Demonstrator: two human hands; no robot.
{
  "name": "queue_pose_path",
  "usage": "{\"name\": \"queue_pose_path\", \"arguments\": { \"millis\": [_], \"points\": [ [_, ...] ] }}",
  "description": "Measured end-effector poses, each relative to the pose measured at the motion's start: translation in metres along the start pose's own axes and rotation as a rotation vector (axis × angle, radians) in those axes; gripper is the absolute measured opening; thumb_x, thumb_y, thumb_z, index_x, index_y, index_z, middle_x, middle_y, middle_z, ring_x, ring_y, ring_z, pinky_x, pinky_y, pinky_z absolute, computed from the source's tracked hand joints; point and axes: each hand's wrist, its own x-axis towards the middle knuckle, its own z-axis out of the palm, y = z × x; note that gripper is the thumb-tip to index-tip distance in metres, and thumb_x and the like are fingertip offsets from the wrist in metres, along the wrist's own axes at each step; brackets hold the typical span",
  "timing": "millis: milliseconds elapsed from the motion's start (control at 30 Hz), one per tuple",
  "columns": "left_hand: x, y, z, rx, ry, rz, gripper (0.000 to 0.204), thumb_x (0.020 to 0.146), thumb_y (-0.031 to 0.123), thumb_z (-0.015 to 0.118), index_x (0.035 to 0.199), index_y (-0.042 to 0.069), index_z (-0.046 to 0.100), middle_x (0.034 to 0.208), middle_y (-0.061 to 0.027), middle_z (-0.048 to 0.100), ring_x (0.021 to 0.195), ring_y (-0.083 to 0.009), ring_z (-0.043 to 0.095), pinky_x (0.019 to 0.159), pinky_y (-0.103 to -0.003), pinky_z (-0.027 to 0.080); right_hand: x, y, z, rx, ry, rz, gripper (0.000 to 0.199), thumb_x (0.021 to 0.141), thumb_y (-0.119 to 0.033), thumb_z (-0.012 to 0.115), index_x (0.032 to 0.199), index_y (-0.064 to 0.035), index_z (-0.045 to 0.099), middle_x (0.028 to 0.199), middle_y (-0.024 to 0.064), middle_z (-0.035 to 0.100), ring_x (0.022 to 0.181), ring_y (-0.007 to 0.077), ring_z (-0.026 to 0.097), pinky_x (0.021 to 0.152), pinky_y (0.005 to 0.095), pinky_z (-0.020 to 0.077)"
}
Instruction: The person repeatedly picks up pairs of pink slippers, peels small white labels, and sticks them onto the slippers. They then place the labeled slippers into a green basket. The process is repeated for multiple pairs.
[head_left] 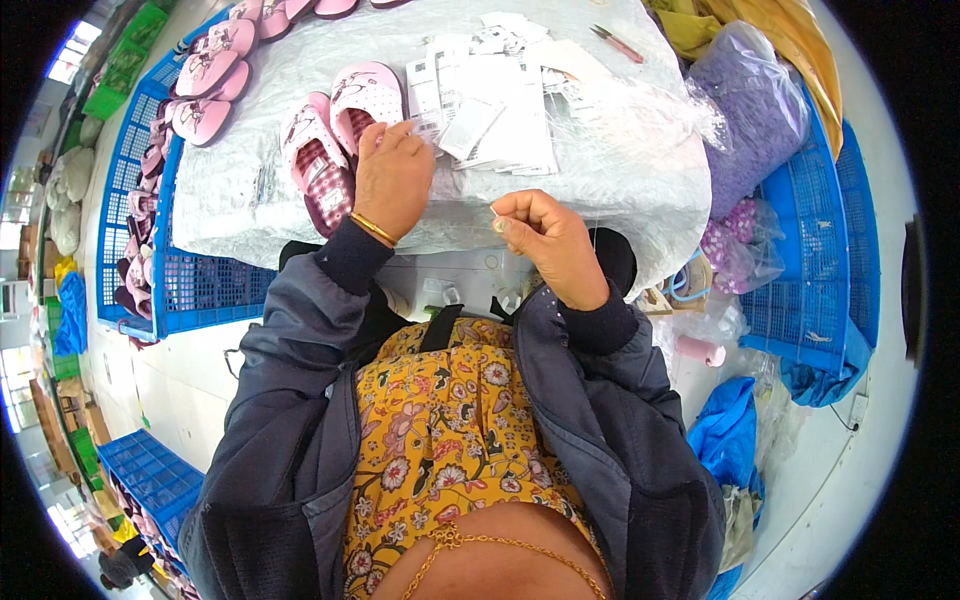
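Plainly, in the head view, the left hand covers the heel end of one pink slipper, so that part is hidden, and I cannot tell whether its fingers, curled close together, grip the slipper or only rest on it. The right hand has thumb and forefinger pinched together; anything between them is too small to make out.

The covered slipper lies just beyond the left hand on the desk, toe pointing away, while its dotted mate sits beside it, to the left, its checked insole showing. Both are well apart from the right hand.

White cards spread ahead, between the two hands, with clear strands to their right and small snips farther off. More pink slippers crowd the desk's far left; those along the upper edge are cut off.
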Motion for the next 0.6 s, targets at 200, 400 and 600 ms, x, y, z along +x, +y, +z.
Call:
{"name": "queue_pose_path", "arguments": {
  "millis": [200, 400, 600],
  "points": [
    [0.004, 0.006, -0.017, -0.066, 0.091, -0.097, 0.012, 0.075, 0.011, 0.066, 0.086, 0.008, 0.066, 0.091, -0.0061, 0.065, 0.098, -0.0257, 0.06, 0.096, -0.042, 0.038, 0.0, -0.003, 0.005, -0.034, 0.024, 0.007, 0.019, 0.094, -0.01, 0.065, 0.109, 0.0007, 0.064, 0.09, -0.0011, 0.063, 0.076, 0.0047, 0.052, 0.068, 0.0209, 0.0439],
    [-0.012, 0.011, -0.05, -0.177, 0.293, -0.153, 0.016, 0.068, 0.005, 0.069, 0.083, 0.008, 0.064, 0.085, -0.0048, 0.063, 0.088, -0.0254, 0.061, 0.094, -0.042, 0.039, 0.009, 0.0, 0.01, -0.019, 0.117, -0.058, 0.016, 0.095, -0.014, 0.063, 0.103, -0.0001, 0.062, 0.087, -0.0033, 0.059, 0.077, 0.0045, 0.049, 0.07, 0.0214, 0.0422],
    [-0.047, 0.034, -0.078, -0.284, 0.251, -0.084, 0.022, 0.065, 0.001, 0.07, 0.085, 0.009, 0.063, 0.092, -0.0029, 0.067, 0.095, -0.0227, 0.063, 0.098, -0.044, 0.038, 0.033, 0.019, 0.026, -0.008, 0.144, -0.149, 0.015, 0.095, -0.014, 0.062, 0.1, 0.0005, 0.061, 0.086, -0.0026, 0.06, 0.077, 0.0054, 0.051, 0.07, 0.0217, 0.043]
  ]
}}
